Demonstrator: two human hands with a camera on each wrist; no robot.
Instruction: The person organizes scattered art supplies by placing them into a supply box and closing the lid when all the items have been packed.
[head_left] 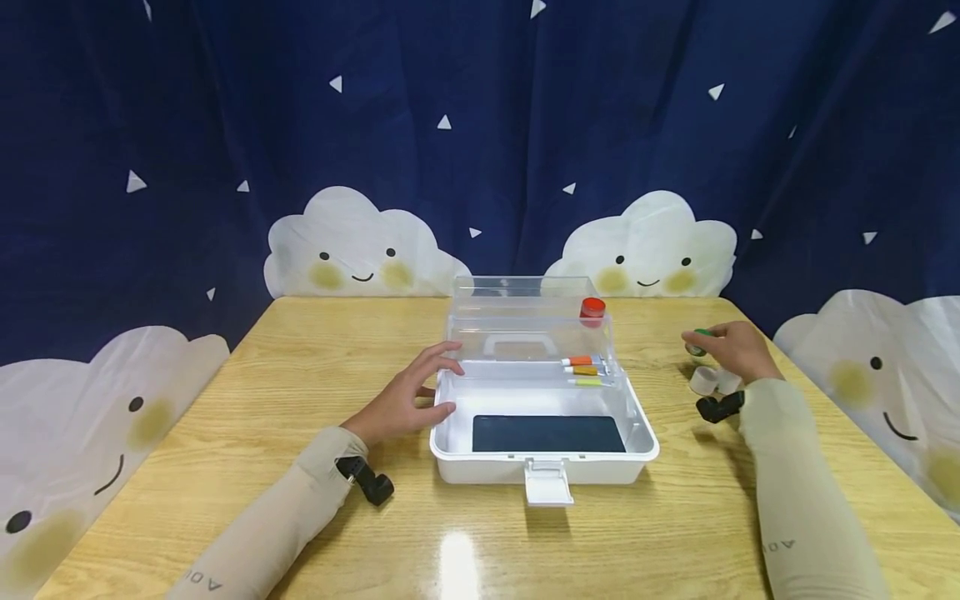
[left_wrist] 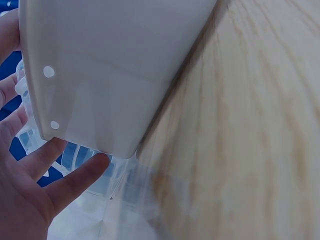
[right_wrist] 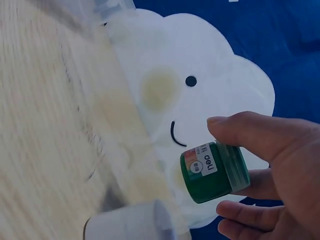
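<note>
My right hand (head_left: 738,346) pinches a small green paint jar (right_wrist: 205,172) by its lid, over the right part of the table. Close beneath that hand are two white jars (head_left: 703,381). With its fingers spread, my left hand (head_left: 405,400) touches the left side of a white plastic storage box (head_left: 543,468). The box's clear lid (head_left: 525,287) is raised at the back. Several paint tubes (head_left: 581,361) in orange and yellow lie in its tray, and a red jar (head_left: 592,310) shows at the lid's right. A dark flat rectangle (head_left: 547,433) lies in the bottom.
The box stands on a wooden table (head_left: 337,358), its white front latch (head_left: 547,483) hanging down. Behind and at the sides hangs a dark blue curtain (head_left: 405,150) with white cloud figures (head_left: 352,225).
</note>
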